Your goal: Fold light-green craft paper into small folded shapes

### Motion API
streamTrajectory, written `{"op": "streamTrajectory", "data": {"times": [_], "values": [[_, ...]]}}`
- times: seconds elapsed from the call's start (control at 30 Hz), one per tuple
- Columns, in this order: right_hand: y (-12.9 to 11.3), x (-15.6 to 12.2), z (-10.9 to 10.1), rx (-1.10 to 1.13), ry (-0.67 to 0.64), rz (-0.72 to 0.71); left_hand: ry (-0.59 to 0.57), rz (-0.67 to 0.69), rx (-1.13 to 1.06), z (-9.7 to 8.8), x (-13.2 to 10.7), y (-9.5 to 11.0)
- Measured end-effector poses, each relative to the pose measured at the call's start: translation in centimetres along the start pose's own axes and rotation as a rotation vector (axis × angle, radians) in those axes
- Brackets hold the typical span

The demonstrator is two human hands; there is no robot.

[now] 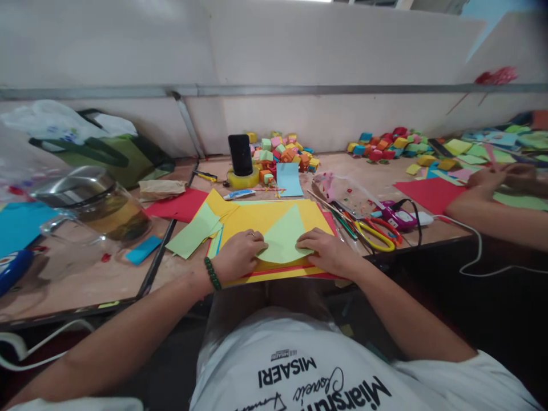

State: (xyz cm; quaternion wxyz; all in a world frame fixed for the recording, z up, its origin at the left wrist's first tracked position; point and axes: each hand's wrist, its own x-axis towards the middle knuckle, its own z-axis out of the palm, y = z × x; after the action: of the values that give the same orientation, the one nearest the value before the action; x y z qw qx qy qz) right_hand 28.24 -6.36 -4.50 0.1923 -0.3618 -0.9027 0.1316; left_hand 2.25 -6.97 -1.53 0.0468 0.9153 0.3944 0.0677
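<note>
A light green sheet of paper [280, 240], pointed at its far end and curved up at the near side, lies over a stack of coloured paper with a yellow sheet [240, 214] on top. My left hand [243, 254] pinches its left corner between thumb and fingers; a green bead bracelet is on that wrist. At the opposite corner, my right hand [327, 249] is closed on the paper in the same way. Left of the stack are another light green piece [192, 231] and yellow scraps. The fingertips under the paper are hidden.
A phone [240, 154] leans on a yellow tape roll, with folded paper cubes [295, 154] beside it. Scissors [374, 237] and pens lie to the right. A glass teapot [111, 211] stands left. Another person's hands [492, 180] work at far right near red paper [430, 194].
</note>
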Motion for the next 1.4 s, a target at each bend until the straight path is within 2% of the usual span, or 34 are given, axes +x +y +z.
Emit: {"op": "streamTrajectory", "data": {"times": [0.1,0.2,0.3,0.43,0.57,0.77,0.97,1.27,1.4], "values": [[0.1,-0.3,0.2,0.075,0.027,0.059,-0.048,-0.067,-0.259,-0.8,-0.1,-1.2],[0.7,-0.1,0.3,0.243,0.057,0.154,-0.12,-0.162,-0.446,-1.3,0.2,-2.6],[1.2,0.3,0.5,0.423,0.041,0.283,-0.222,-0.248,-0.488,-1.6,0.8,-3.6],[1.4,0.6,1.1,0.446,0.058,0.409,-0.293,-0.32,-0.51,-1.6,1.0,-4.1],[1.6,0.7,1.7,0.378,0.103,0.488,-0.217,-0.347,-0.535,-1.0,0.9,-4.2],[1.5,0.8,1.6,0.314,0.08,0.526,-0.13,-0.373,-0.597,0.0,0.9,-4.5],[0.6,1.2,1.1,0.193,0.09,0.592,-0.079,-0.42,-0.498,0.2,1.0,-4.3],[0.1,1.4,0.9,0.077,0.159,0.56,-0.091,-0.42,-0.458,0.1,1.1,-4.0],[0.2,1.3,1.0,0.08,0.162,0.522,-0.037,-0.429,-0.467,0.2,1.1,-3.8]]}}
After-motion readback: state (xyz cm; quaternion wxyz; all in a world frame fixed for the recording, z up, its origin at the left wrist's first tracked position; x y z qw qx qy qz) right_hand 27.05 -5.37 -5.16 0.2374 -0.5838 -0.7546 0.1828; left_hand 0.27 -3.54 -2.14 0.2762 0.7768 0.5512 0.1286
